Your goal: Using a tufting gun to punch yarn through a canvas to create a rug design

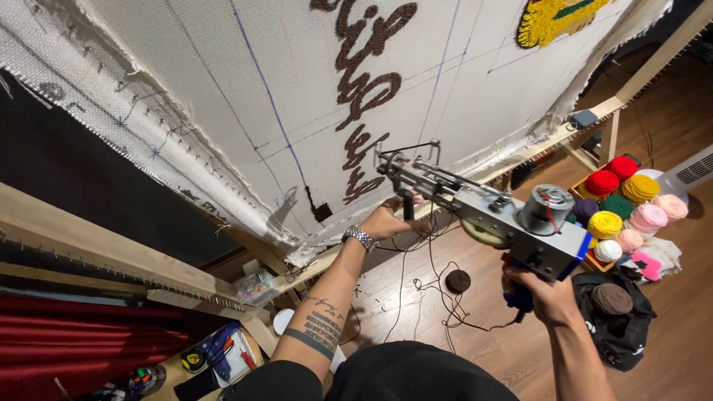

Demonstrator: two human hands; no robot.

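I hold a grey metal tufting gun (490, 215) with a blue rear plate and a round motor in front of a white cloth (223, 89) stretched on a wooden frame (89, 252). My left hand (386, 220), with a metal watch on the wrist, grips the gun's black front handle. My right hand (546, 293) is closed on the blue rear grip below the gun. Brown tufted shapes (364, 67) run down the cloth, and a yellow tufted patch (549, 18) sits at its top right. The gun's tip is close to the cloth, beside the lower brown marks.
A box of coloured yarn balls (624, 208) stands on the wooden floor at right. A brown yarn ball (457, 281) lies on the floor with loose strands, another sits on a black bag (616, 312). Small items and a clear container (256, 286) rest low at left.
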